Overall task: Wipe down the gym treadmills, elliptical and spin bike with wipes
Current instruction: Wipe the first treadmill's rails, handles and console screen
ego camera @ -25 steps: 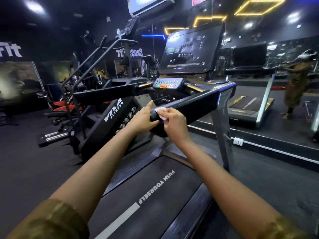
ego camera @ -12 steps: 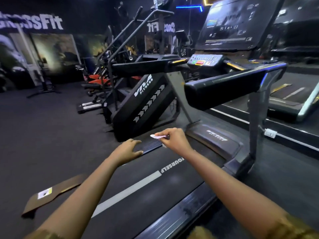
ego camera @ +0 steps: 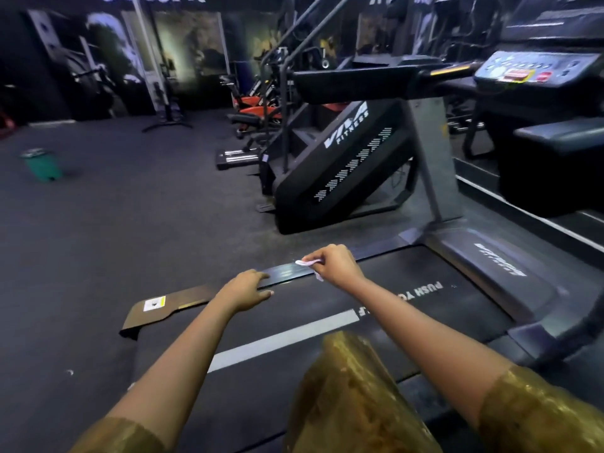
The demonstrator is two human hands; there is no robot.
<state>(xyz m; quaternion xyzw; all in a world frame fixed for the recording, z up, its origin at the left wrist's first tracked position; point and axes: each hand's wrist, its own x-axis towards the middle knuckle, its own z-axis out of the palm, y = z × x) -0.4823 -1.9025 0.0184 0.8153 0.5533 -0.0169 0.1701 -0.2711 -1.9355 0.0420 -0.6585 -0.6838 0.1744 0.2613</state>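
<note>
View has dropped and panned left vs 0.5 s ago: the display is out of shot and a green bin (ego camera: 42, 165) is now visible far left on the floor. Treadmill (ego camera: 474, 308) fills the foreground, stair climber (ego camera: 343, 165) just beyond its left side rail (ego camera: 287, 273). A gold-clad knee (ego camera: 353, 393) is now over the belt. Left hand (ego camera: 246, 289) has moved onto the rail edge, fingers together and laid flat. Right hand (ego camera: 333, 266) still pinches the wipe (ego camera: 305, 263), now at the rail; can't confirm contact.
</note>
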